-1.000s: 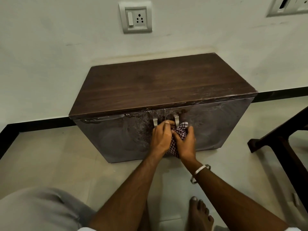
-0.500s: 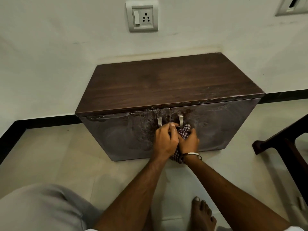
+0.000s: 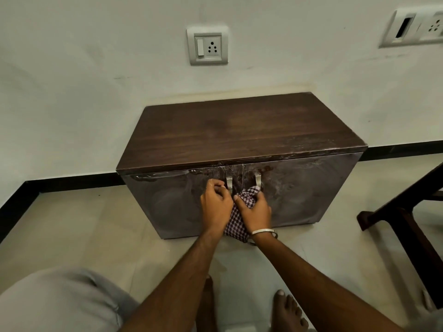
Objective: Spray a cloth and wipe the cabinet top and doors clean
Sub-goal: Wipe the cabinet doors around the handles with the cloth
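Head view: a low dark cabinet (image 3: 239, 164) stands against the wall, its wooden top (image 3: 239, 130) bare and its two doors, the left door (image 3: 167, 202) and the right door (image 3: 306, 188), streaked with pale smears, which reads as the wiping being part done on the front. The checked cloth (image 3: 236, 224) hangs bunched at the meeting of the doors, just below the two metal handles, the left handle (image 3: 229, 184) and the right handle (image 3: 257, 180). The right hand (image 3: 254, 213) has its fingers curled round the upper wad of cloth; the left hand (image 3: 215, 207) is curled close beside it, fingertips at the left handle, and whether it pinches the cloth or only the handle cannot be told, since its palm side is hidden. The two hands are touching or nearly so. The cloth looks thin, soft and light, and by the task probably damp; it should fold to any shape and slip little on the door face, so a gathered fistful, as held, seems the sound grip, with a flat pad pressed outward for wiping. The handles look rigid and narrow, best wrapped by a fold of cloth. A wall socket (image 3: 207, 45) sits above; bare feet show on the tiled floor (image 3: 72, 224).
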The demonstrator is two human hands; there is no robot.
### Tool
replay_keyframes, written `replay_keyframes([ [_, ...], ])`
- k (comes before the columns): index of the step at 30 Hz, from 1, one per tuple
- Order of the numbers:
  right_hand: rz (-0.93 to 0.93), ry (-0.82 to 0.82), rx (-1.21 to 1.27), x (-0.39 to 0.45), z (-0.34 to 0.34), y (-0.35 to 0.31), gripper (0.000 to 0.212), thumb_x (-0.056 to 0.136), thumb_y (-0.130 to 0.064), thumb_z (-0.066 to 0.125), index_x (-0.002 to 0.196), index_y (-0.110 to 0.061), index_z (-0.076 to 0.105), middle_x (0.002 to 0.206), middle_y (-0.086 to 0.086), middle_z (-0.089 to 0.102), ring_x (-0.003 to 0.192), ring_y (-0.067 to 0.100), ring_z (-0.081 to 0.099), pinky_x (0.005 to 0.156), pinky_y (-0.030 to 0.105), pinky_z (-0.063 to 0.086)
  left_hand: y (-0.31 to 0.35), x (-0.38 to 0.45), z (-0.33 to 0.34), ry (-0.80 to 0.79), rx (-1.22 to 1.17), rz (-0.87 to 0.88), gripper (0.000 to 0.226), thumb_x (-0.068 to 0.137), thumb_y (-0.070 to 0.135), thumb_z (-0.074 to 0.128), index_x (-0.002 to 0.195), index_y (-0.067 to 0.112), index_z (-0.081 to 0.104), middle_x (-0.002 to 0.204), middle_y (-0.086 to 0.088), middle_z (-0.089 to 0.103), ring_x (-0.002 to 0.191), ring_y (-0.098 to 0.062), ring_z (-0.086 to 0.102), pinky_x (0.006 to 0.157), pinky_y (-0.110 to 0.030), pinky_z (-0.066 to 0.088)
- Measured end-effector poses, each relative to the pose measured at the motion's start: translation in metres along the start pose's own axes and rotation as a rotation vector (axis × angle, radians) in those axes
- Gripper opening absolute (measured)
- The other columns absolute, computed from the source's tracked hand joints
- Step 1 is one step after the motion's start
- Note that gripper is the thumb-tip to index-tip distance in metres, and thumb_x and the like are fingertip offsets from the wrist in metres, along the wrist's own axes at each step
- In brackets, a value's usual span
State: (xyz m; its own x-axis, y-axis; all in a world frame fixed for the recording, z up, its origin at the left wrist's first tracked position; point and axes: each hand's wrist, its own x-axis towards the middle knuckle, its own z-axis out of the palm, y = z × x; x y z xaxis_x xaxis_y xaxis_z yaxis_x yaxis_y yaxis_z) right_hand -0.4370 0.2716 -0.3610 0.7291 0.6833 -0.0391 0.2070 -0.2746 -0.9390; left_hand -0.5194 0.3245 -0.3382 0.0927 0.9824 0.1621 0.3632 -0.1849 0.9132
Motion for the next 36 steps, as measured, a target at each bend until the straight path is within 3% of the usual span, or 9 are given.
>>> replay_keyframes([
  [5,-0.075,-0.047,-0.025,-0.003,0.004,-0.012,0.035,0.086,-0.035,0.066,0.106,-0.008,0.058,0.104,0.010,0.066,0.101,0.026,0.060,0.087,0.035,0.048,-0.005,0.004,0.001,-0.055,-0.001,-0.012,0.012,0.092,0.015,0.056,0.096,0.016,0.068,0.080,0.010,0.063,0.070,0.004,0.056,0.062,-0.008,0.040],
  [9,-0.113,-0.036,0.001,-0.003,0.005,-0.019,0.029,0.087,-0.034,0.064,0.105,-0.011,0.062,0.103,0.007,0.067,0.101,0.024,0.060,0.090,0.040,0.050,-0.007,0.009,0.001,-0.099,-0.088,-0.076,0.018,0.094,0.019,0.054,0.099,0.013,0.071,0.089,0.003,0.069,0.082,-0.006,0.062,0.074,-0.021,0.048],
  [13,-0.152,0.014,-0.052,0.003,0.008,-0.027,0.032,0.088,-0.032,0.064,0.104,-0.004,0.063,0.107,0.011,0.065,0.102,0.026,0.059,0.091,0.040,0.048,-0.009,0.010,0.000,-0.137,-0.160,-0.109,0.018,0.095,0.019,0.053,0.089,0.024,0.069,0.082,0.014,0.066,0.078,0.003,0.060,0.065,-0.013,0.044],
  [23,-0.143,0.110,-0.075,0.018,0.019,-0.045,0.035,0.082,-0.034,0.071,0.097,-0.003,0.066,0.101,0.011,0.067,0.097,0.026,0.061,0.088,0.036,0.050,-0.019,0.014,-0.001,-0.180,-0.206,-0.116,0.024,0.098,0.016,0.046,0.094,0.019,0.069,0.089,0.007,0.069,0.085,-0.006,0.063,0.074,-0.023,0.050],
  [28,-0.133,0.120,-0.081,0.010,0.024,-0.036,0.033,0.082,-0.033,0.072,0.095,-0.005,0.060,0.101,0.009,0.060,0.093,0.017,0.053,0.076,0.015,0.033,-0.019,0.014,0.000,-0.176,-0.225,-0.133,0.026,0.098,0.018,0.045,0.087,0.023,0.067,0.084,0.014,0.066,0.079,0.004,0.060,0.069,-0.016,0.046],
  [33,-0.121,0.079,-0.115,0.006,0.024,-0.025,0.033,0.084,-0.032,0.070,0.093,-0.003,0.059,0.100,0.012,0.059,0.095,0.023,0.054,0.073,0.017,0.031,-0.019,0.015,-0.001,-0.184,-0.232,-0.128,0.029,0.098,0.016,0.042,0.084,0.023,0.067,0.083,0.013,0.066,0.080,0.001,0.060,0.070,-0.017,0.045],
  [36,-0.135,0.097,-0.060,0.012,0.022,-0.036,0.034,0.083,-0.032,0.071,0.095,-0.001,0.062,0.101,0.013,0.063,0.097,0.024,0.058,0.081,0.026,0.043,-0.020,0.016,0.000,-0.182,-0.243,-0.163,0.029,0.099,0.020,0.042,0.089,0.023,0.068,0.086,0.014,0.066,0.083,-0.002,0.062,0.073,-0.021,0.048],
])
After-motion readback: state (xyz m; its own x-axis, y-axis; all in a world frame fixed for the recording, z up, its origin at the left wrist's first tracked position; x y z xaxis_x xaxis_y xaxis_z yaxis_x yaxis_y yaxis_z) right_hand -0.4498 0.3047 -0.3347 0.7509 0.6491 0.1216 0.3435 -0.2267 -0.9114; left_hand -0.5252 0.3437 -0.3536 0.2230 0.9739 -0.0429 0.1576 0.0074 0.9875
